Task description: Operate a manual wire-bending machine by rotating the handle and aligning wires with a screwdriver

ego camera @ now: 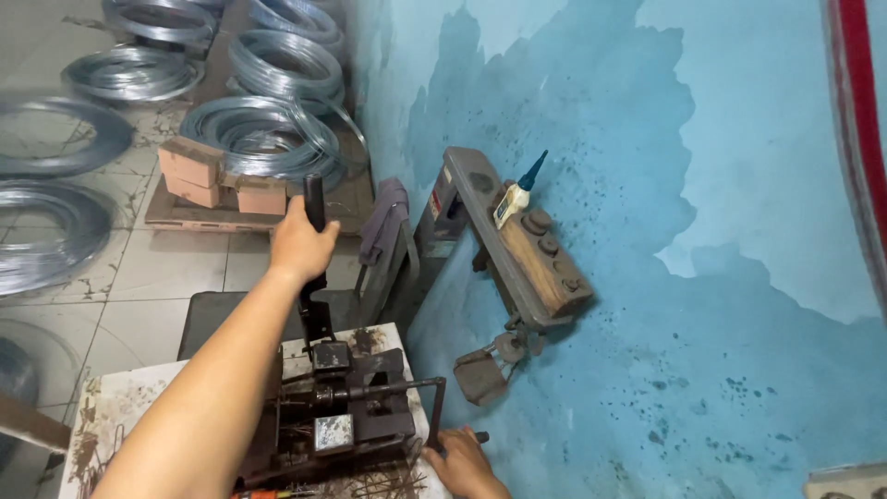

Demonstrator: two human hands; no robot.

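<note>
Rusty hand-lever bending machine point(337, 416) sits on a stained white surface point(111, 407), near centre. Left hand point(300, 242), fingers clenched round the black lever handle point(315, 201), raised upright above the machine. Right hand point(462, 462) low at near right, fingers grasping a bent steel rod point(434, 407) at the machine's right edge. Far left: wire coils point(263, 134) on the tiled floor point(166, 268), wooden blocks point(192, 171) beside them. Right: blue wall point(693, 277), wooden shelf point(536, 254) holding a small glue bottle point(515, 199).

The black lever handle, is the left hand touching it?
Touching. The head view shows the left hand wrapped around the black lever handle, fingers closed on it.
</note>
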